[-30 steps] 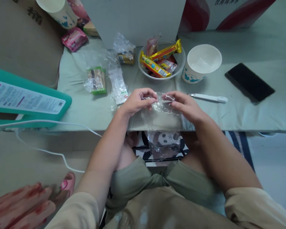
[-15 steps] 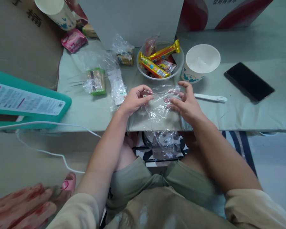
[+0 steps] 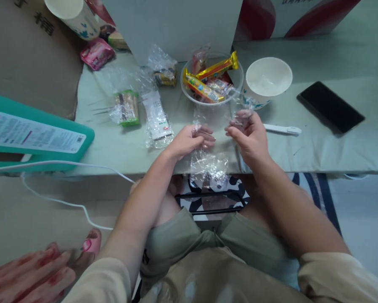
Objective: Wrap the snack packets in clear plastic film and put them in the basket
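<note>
**Clear plastic film stretched between two hands at the table's edge**

From where I stand, the clear plastic film (image 3: 209,170) is in the middle of the frame, in both hands' reach, with its lower part hanging past the edge of the table (image 3: 349,155) above the seated person's lap. The left hand (image 3: 189,142) sits just left of centre, its fingers half curled with film over and around them; I cannot tell whether they hold it firmly. The right hand (image 3: 252,136), just right of centre, has thumb and fingers drawn together on a crumpled part of the film, which rises toward the clear bowl (image 3: 189,97) at upper centre.

In that bowl lie yellow-wrapped snacks (image 3: 219,67), two of them on top. Just to its right stands a white paper cup (image 3: 268,78), upright. A white-handled tool (image 3: 283,129) lies right beside the right hand, its other end hidden behind it, and a dark phone (image 3: 330,108) rests farther right.

Near the left hand lies a white packet (image 3: 157,118) in clear wrapping, and left of that a green-edged packet (image 3: 128,108). A pink packet (image 3: 97,53) sits at upper left, and a teal container (image 3: 34,130) with a label fills the left edge.
</note>
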### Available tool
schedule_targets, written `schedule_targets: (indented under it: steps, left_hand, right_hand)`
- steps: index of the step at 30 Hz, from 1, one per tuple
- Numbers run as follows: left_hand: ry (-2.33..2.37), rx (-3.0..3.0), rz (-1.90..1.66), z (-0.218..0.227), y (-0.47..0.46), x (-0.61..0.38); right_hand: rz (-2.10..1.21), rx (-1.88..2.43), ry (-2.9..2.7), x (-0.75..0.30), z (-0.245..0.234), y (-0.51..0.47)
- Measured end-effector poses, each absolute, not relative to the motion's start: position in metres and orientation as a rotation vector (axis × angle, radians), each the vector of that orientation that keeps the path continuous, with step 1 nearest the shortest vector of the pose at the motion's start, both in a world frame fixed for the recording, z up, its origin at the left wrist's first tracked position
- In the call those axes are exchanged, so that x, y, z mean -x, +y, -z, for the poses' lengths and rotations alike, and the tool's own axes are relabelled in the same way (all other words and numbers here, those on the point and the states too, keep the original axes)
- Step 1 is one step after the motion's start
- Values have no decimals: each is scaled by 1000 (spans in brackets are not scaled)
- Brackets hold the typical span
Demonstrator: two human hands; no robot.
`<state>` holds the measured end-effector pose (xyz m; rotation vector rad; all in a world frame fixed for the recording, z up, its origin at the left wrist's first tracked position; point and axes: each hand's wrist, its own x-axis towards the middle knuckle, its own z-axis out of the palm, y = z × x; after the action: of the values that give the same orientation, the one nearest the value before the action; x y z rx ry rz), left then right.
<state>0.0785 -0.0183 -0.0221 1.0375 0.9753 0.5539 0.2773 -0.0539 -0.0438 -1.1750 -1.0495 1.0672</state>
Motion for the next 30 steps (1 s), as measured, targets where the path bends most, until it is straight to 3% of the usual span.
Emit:
schedule_targets:
  steps: [4,10,17,24,30]
  left_hand:
    - [958,-962,-686,15,-15,-80]
    - [1067,-1140,-550,15,-9,-68]
    - [997,-1106,-758,18,-9,-58]
    - [949,-1103,-688,21,-1,-56]
    - [1173,-1510,-721,26,-2,-59]
  right_hand:
    - [-1252,1180,-1131,-277,43,-59]
    - [-1389,1360,-1108,-279,33,-62]
    - [-1254,1191,-1051,-285,41,-59]
    - [-1297,1153,-1137,-293,40,-62]
    - [-1035,1415,-1324,-292,32,-66]
